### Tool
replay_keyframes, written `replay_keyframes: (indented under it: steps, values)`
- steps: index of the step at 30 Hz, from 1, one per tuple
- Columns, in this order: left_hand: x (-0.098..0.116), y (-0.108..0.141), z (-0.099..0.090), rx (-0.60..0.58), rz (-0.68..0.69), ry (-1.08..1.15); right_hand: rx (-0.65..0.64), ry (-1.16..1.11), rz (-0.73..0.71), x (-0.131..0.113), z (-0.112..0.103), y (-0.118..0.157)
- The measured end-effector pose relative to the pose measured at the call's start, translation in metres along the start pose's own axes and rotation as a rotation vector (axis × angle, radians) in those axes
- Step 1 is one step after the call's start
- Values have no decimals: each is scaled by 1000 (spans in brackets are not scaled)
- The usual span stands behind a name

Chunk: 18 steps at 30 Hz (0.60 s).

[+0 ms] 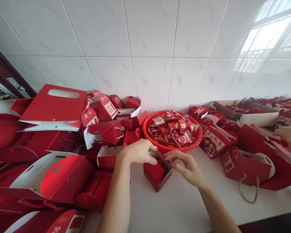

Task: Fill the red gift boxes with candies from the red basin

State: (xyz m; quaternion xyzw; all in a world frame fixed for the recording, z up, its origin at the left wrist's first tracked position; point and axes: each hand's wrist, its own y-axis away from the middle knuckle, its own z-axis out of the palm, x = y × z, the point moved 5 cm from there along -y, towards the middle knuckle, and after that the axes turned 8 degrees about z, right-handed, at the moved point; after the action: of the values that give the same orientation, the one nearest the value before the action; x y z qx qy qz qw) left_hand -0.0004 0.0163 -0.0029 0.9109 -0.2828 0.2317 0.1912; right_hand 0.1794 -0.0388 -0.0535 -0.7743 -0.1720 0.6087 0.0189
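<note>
A small red box (157, 178) stands on the white table, its top open, with dark contents partly visible inside. My left hand (142, 152) reaches over its left and back side, thumb and fingers curved around a flap at the rim. At the right rim is my right hand (183, 163), thumb and index finger close together at the box's edge; what lies between them is too small to make out. Just behind both hands, a round red plastic basket (199, 142) holds many wrapped red sweets (172, 127).
Red gift boxes (63, 174) are piled at the left. More boxes (247, 165), one with a rope handle, stand at the right, near a cardboard carton (254, 118). Another person's hand (289, 137) shows at the right edge. A tiled wall (150, 77) rises behind.
</note>
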Motion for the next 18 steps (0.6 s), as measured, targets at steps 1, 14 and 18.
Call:
replay_keyframes:
  steps: [1, 14, 18]
  values:
    - [-2, 1, 0, 23, -18, -17, -1, -18, -20, 3, 0, 1]
    - [-9, 8, 38, 281, 164, 151, -29, -4, -55, 16, 3, 8]
    - [-14, 10, 53, 431, 185, 227, -15, -3, -57, 17, 1, 8]
